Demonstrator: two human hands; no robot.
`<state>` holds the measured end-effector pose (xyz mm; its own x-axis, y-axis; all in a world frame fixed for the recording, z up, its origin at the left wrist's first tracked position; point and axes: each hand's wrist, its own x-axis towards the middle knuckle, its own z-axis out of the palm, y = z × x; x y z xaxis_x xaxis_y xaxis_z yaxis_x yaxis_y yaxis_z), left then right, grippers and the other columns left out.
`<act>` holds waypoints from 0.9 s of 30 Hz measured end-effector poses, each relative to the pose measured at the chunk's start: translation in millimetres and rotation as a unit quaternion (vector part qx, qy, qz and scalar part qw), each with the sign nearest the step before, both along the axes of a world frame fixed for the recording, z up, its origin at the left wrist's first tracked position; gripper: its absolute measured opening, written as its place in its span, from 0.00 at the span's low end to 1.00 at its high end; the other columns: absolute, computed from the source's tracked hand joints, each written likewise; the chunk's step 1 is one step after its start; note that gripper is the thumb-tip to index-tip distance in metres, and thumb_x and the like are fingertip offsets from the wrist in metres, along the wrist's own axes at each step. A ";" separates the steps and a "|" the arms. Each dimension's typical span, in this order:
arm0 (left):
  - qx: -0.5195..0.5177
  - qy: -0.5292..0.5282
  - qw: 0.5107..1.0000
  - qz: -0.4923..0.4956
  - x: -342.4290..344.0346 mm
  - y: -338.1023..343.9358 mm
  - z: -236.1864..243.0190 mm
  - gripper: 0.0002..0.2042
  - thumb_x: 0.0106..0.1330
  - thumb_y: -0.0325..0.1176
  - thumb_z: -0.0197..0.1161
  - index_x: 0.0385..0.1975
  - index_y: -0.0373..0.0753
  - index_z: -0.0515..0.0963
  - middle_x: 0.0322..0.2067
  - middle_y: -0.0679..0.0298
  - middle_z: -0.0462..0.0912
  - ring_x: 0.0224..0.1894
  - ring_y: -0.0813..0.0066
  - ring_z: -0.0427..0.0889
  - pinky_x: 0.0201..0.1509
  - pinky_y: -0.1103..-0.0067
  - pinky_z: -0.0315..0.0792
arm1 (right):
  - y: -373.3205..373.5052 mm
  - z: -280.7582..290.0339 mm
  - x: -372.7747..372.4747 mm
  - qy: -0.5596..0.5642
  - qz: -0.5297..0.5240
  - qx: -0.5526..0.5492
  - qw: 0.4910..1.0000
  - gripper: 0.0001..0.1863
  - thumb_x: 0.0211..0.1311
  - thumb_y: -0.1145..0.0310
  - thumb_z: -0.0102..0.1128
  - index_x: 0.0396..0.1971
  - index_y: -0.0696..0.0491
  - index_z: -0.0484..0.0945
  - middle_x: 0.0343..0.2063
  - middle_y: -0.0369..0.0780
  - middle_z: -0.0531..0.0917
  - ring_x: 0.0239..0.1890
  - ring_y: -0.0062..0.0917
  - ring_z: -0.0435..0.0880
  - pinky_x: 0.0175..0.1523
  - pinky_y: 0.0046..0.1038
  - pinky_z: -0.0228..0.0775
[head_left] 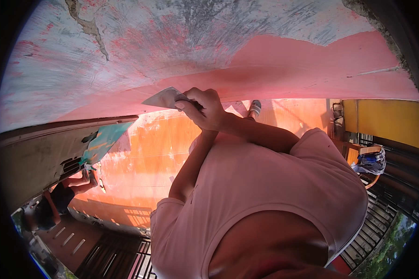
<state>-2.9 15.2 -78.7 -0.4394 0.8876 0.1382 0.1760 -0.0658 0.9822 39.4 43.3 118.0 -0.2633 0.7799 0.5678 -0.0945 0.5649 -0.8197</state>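
Observation:
My right hand (pixel 206 108) is closed round the handle of a scraper (pixel 163 98) with a broad, flat metal blade. The blade points left, close to the pink part of the wall (pixel 274 65); whether it touches the wall I cannot tell. Higher up, the wall is streaked grey and white with pink smears, and a crack runs through it at the upper left. My left forearm (pixel 193 167) rises to meet the right wrist. Behind the right hand, my left hand is hidden, so its fingers do not show.
Below lies an orange tiled floor (pixel 158 144) with pale stains, and my sandalled foot (pixel 255 109) stands on it. Another person (pixel 56 204) is at the lower left, near a teal sheet (pixel 108 139). At right are a wooden chair (pixel 370 149) with a bag, a yellow panel (pixel 386 121) and dark railings.

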 end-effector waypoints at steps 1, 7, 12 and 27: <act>0.024 -0.079 0.996 -0.029 -8.6 -3.8 6.0 0.21 0.78 0.48 0.42 0.53 0.34 0.64 0.47 0.60 0.71 0.46 0.78 0.75 0.44 0.74 0.71 | 2.4 -18.2 0.4 0.012 0.028 -0.049 0.998 0.07 0.67 0.72 0.60 0.31 0.58 0.74 0.15 0.39 0.77 0.16 0.16 0.74 0.21 0.22 0.61; 0.074 -0.179 0.968 -0.159 -31.7 -26.6 73.2 0.26 0.77 0.47 0.41 0.63 0.30 0.59 0.16 0.76 0.68 0.13 0.92 0.61 0.18 0.89 0.54 | 10.7 -55.0 1.7 0.143 0.030 -0.275 0.950 0.09 0.73 0.68 0.51 0.33 0.57 0.68 0.21 0.39 0.81 0.19 0.16 0.78 0.24 0.20 0.70; 0.034 -0.142 0.970 -0.195 -44.3 -36.5 79.8 0.25 0.77 0.45 0.40 0.62 0.29 0.60 0.18 0.73 0.69 0.15 0.89 0.64 0.20 0.86 0.59 | 0.2 -70.9 -3.5 0.195 0.036 -0.320 0.926 0.12 0.76 0.64 0.47 0.34 0.56 0.68 0.23 0.40 0.81 0.20 0.16 0.77 0.25 0.19 0.70; -0.026 -0.070 0.974 -0.212 -37.4 -53.8 65.0 0.17 0.76 0.38 0.45 0.50 0.28 0.71 0.30 0.62 0.80 0.34 0.80 0.78 0.35 0.81 0.71 | -16.2 -79.3 9.7 0.312 0.077 -0.395 0.861 0.16 0.78 0.54 0.41 0.36 0.52 0.65 0.17 0.38 0.74 0.10 0.17 0.65 0.15 0.19 0.58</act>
<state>-40.3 -38.6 -13.7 -0.0423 0.9977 0.0527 0.0082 -0.0524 0.9986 49.1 27.1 38.7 -0.2335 0.9708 -0.0549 -0.6794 -0.2033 -0.7051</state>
